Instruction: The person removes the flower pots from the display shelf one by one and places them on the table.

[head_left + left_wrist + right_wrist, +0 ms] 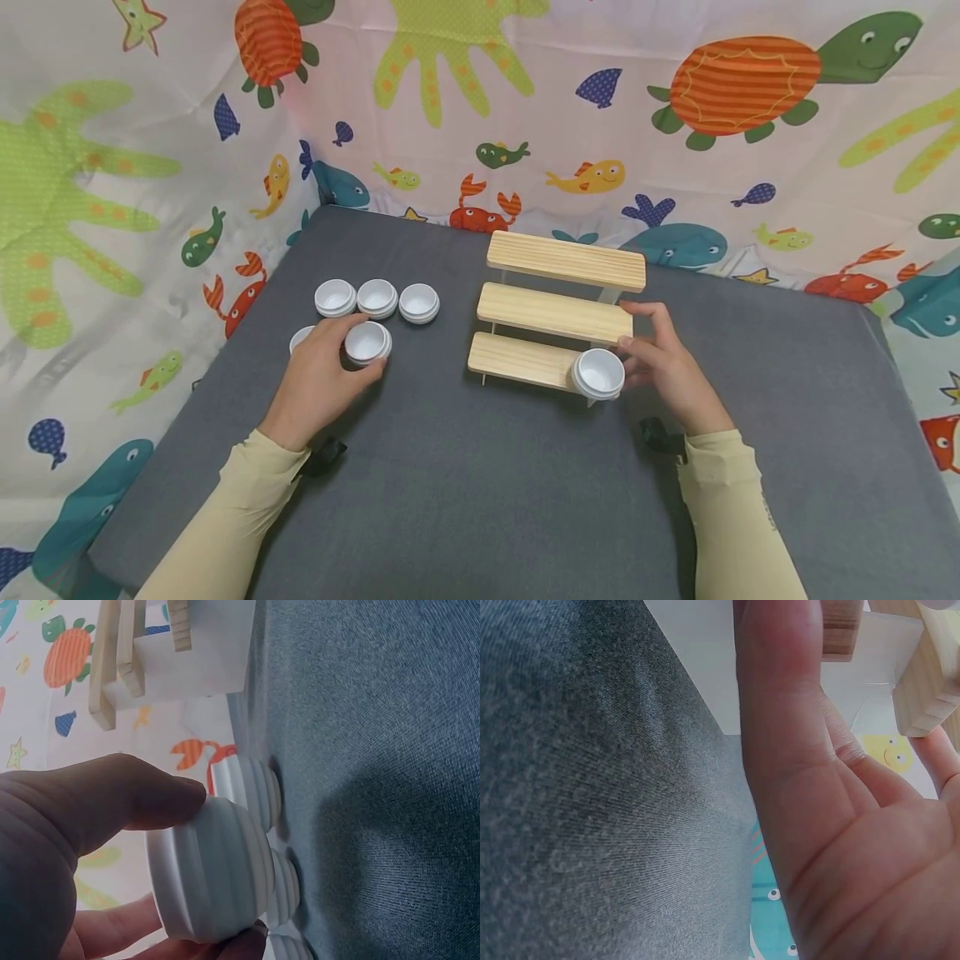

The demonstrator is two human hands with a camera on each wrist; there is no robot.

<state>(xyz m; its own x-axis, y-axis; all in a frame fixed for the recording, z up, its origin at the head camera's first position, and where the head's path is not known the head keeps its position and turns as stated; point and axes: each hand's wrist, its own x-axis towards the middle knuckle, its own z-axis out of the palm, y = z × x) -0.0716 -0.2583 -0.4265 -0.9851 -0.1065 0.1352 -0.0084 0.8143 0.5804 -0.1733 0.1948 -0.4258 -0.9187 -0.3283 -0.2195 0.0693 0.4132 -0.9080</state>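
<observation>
My left hand (318,375) pinches a small white ribbed bowl (367,342), which looks like a stack, between thumb and fingers. In the left wrist view this bowl (210,874) is held apart from the table surface. More white bowls (377,297) stand just behind that hand, one partly hidden by it. At the right end of a three-tier wooden stand (555,310), my right hand (667,362) has its fingers against the shelf ends, mostly extended in the right wrist view. Close by those fingers, another white bowl (598,372) sits on the lowest shelf's right end.
A dark grey cloth (495,483) covers the table. Behind it and along its left side hangs a curtain (450,83) printed with sea animals. The stand's shelves (566,260) rise in steps toward the back.
</observation>
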